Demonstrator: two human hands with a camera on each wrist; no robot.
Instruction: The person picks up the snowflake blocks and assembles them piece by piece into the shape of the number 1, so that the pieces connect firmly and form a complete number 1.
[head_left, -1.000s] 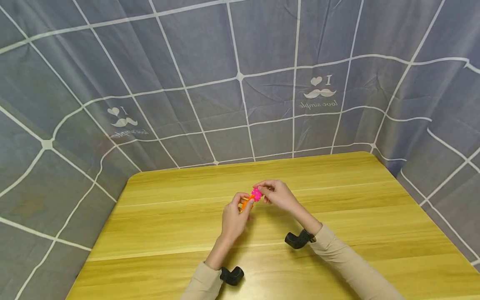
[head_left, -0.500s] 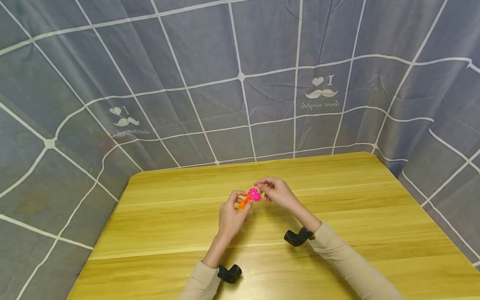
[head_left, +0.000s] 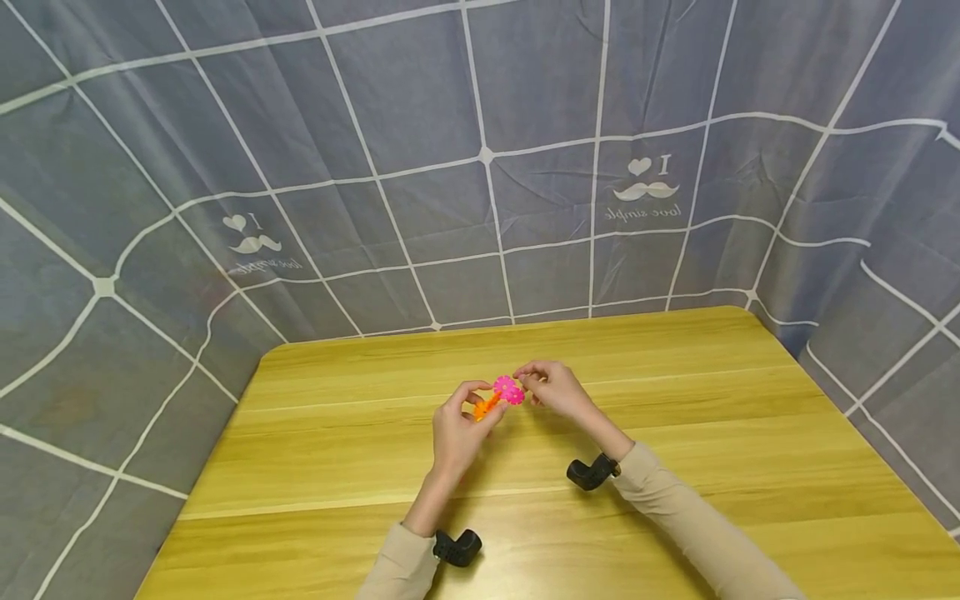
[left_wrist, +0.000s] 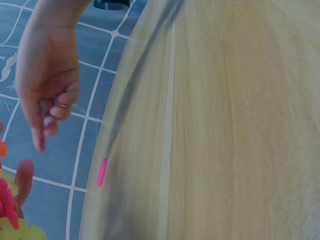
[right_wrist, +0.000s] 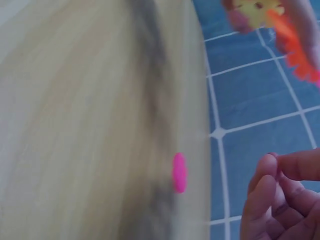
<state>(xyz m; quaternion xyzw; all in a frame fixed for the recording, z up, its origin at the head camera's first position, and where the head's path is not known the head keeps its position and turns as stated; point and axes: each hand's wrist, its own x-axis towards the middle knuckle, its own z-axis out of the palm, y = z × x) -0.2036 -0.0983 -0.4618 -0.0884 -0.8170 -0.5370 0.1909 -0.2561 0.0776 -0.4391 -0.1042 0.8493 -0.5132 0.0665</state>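
Note:
My left hand (head_left: 459,429) grips a joined cluster of small notched plastic discs above the table. In the head view an orange disc (head_left: 487,407) sits between its fingers, and two pink discs (head_left: 506,385) stick out toward the right. Yellow discs (left_wrist: 22,232) of the same cluster show in the left wrist view, partly cut off by the frame. My right hand (head_left: 553,389) is just right of the pink discs, its thumb and fingertips brought together with nothing visible between them in the right wrist view. There the orange disc (right_wrist: 295,50) is beside the left fingers.
A loose pink disc (left_wrist: 102,172) lies on the wood-grain table (head_left: 337,450), mostly hidden by the left wrist in the head view. Grey curtains (head_left: 420,208) with white lines surround the far and side edges. Each wrist carries a black camera (head_left: 592,472).
One second ago the right fingers were on the pink part of the cluster; they have come off it. The left hand has shifted slightly left, turning the cluster so both pink discs show.

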